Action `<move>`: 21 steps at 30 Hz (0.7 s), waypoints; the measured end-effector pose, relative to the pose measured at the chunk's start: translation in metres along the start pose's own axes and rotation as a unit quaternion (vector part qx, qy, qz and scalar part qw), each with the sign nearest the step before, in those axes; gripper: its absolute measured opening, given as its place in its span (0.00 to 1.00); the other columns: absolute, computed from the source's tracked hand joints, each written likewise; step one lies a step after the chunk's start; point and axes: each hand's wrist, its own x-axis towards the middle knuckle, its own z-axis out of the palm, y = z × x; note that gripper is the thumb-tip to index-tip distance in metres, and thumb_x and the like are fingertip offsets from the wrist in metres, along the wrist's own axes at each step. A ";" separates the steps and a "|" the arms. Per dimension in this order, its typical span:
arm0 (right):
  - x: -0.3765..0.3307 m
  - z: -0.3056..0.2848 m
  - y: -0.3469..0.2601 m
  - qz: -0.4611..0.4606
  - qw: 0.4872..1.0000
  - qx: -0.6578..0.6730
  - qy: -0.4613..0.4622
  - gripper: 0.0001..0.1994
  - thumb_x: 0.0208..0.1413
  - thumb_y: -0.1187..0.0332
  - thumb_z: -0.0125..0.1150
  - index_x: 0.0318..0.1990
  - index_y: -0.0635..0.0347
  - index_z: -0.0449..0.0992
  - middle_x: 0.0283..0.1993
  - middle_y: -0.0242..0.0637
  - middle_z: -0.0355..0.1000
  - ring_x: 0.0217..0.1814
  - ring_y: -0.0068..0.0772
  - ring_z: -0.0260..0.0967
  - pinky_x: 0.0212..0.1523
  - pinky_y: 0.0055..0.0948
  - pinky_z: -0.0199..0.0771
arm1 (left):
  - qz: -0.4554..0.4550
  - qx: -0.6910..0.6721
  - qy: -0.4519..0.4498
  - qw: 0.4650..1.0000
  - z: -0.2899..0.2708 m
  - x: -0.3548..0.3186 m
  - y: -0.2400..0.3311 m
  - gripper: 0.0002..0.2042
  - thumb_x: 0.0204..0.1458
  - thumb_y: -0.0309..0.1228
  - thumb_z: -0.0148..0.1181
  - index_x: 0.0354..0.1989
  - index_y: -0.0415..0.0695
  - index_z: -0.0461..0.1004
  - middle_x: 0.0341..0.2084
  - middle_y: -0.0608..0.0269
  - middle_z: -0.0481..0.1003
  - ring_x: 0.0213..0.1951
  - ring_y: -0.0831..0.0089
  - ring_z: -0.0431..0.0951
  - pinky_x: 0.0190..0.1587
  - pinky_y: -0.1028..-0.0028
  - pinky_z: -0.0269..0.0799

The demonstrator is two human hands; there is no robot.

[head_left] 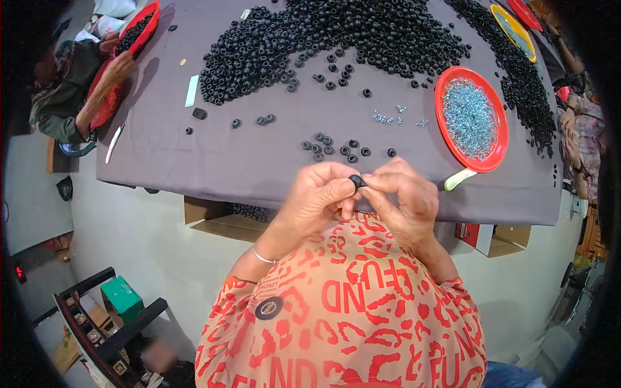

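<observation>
My left hand [314, 194] pinches a small round black plastic piece [356, 182] just past the table's front edge. The fingertips of my right hand [406, 197] close on the same piece from the other side; whether they hold a smaller part is hidden. Just beyond my hands, several loose black ring-shaped pieces [352, 158] lie on the grey tablecloth [259, 168]. A large heap of similar black pieces [362, 39] covers the far middle. To the right stands a red plate [502, 139] full of tiny shiny parts [469, 116], with a few such bits [383, 118] on the cloth beside it.
A tool with a pale green handle [460, 178] lies below the red plate. At far left, another person's hand [118, 68] is beside red trays [103, 107]. More black pieces [527, 103] and a yellow plate [532, 48] are at right, near another person [582, 129]. Below the table is an open carton [223, 227].
</observation>
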 end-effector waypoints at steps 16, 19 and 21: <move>0.020 -0.020 0.002 0.181 0.917 0.213 -0.285 0.12 0.40 0.77 0.66 0.36 0.63 0.75 0.27 0.32 0.66 0.28 0.23 0.63 0.27 0.23 0.65 | -0.098 -0.002 -0.060 0.993 -0.020 -0.006 -0.003 0.10 0.48 0.28 0.62 0.29 0.33 0.71 0.22 0.55 0.75 0.18 0.75 0.75 0.21 0.79 0.74; 0.014 -0.020 0.004 0.146 0.924 0.177 -0.305 0.10 0.41 0.77 0.66 0.34 0.63 0.75 0.25 0.30 0.64 0.25 0.22 0.61 0.24 0.22 0.63 | -0.123 -0.033 -0.033 0.991 -0.030 -0.012 -0.020 0.10 0.49 0.29 0.62 0.31 0.33 0.71 0.21 0.56 0.75 0.19 0.76 0.75 0.21 0.79 0.75; 0.013 -0.017 0.002 0.135 0.925 0.185 -0.302 0.09 0.39 0.77 0.67 0.29 0.64 0.73 0.23 0.30 0.63 0.23 0.22 0.61 0.21 0.23 0.62 | -0.133 -0.020 -0.041 0.990 -0.029 -0.015 -0.019 0.11 0.50 0.30 0.61 0.32 0.33 0.72 0.21 0.57 0.75 0.18 0.76 0.75 0.22 0.79 0.75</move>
